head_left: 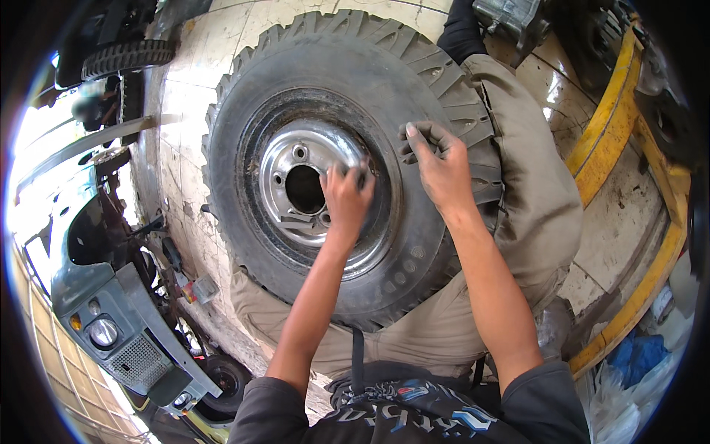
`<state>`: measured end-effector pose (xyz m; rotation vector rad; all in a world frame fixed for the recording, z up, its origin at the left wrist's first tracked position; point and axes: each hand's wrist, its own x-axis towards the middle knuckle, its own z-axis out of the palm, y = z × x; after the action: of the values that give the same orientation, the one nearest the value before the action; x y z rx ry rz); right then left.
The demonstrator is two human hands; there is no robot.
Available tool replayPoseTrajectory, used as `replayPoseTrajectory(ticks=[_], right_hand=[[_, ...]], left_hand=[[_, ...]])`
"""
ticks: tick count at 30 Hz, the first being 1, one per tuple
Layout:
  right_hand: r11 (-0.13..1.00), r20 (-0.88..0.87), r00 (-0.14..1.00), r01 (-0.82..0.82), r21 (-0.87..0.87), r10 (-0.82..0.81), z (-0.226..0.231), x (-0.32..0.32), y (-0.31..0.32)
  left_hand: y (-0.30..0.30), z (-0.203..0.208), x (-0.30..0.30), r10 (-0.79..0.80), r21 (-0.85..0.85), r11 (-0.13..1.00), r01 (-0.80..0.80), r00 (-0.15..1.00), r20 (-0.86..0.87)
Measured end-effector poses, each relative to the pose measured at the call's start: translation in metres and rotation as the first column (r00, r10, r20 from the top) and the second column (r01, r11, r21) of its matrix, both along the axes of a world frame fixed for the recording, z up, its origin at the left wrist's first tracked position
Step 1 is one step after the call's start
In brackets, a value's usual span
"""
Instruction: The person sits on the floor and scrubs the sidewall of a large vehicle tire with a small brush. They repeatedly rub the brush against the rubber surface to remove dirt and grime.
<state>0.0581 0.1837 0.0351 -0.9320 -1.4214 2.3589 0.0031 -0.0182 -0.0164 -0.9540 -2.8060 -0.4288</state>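
Note:
A big off-road tyre (pixel 248 192) with chunky tread lies flat on its side between my legs, fitted on a silver steel wheel rim (pixel 275 159). My left hand (pixel 346 196) is above the rim, just right of the dark centre hole, its fingers curled and partly smeared by motion. Over the right sidewall, my right hand (pixel 441 159) hovers with its blackened fingers curled in towards the thumb. Whether either hand grips something small cannot be made out. A flat grey strip (pixel 297 221) shows on the rim below the centre hole.
A yellow metal frame (pixel 610 126) curves along the right side. Plastic bags (pixel 636 392) lie at the lower right. On the left stands a grey vehicle front (pixel 126 325) with round headlights. Another tyre (pixel 129 59) is at the upper left, and light tiles (pixel 181 140) cover the floor.

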Motion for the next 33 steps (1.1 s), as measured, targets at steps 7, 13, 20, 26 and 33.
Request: replayPoseTrajectory(ticks=[7,13,20,26,33], right_hand=[[0.999,-0.034,0.999,-0.034,-0.023,0.033,0.001,0.002,-0.006],[0.997,0.023,0.999,-0.021,-0.079,0.023,0.005,0.001,-0.001],[0.996,-0.019,0.999,-0.036,-0.084,0.035,0.0,0.004,-0.004],[0.995,0.028,0.999,-0.027,-0.101,0.03,0.002,0.003,-0.004],[0.997,-0.011,0.999,-0.031,-0.065,0.031,-0.002,0.003,-0.008]], left_hand=[[0.013,-0.001,-0.047,0.12,0.0,0.993,-0.12,0.993,-0.016],[-0.01,0.001,0.013,0.026,-0.006,1.0,-0.026,0.995,0.099],[0.018,0.001,-0.016,0.096,-0.043,0.995,-0.093,0.992,0.086],[0.01,0.014,-0.001,0.065,-0.127,0.991,-0.052,0.992,0.106],[0.022,0.04,-0.034,-0.135,-0.319,0.928,0.192,0.972,0.192]])
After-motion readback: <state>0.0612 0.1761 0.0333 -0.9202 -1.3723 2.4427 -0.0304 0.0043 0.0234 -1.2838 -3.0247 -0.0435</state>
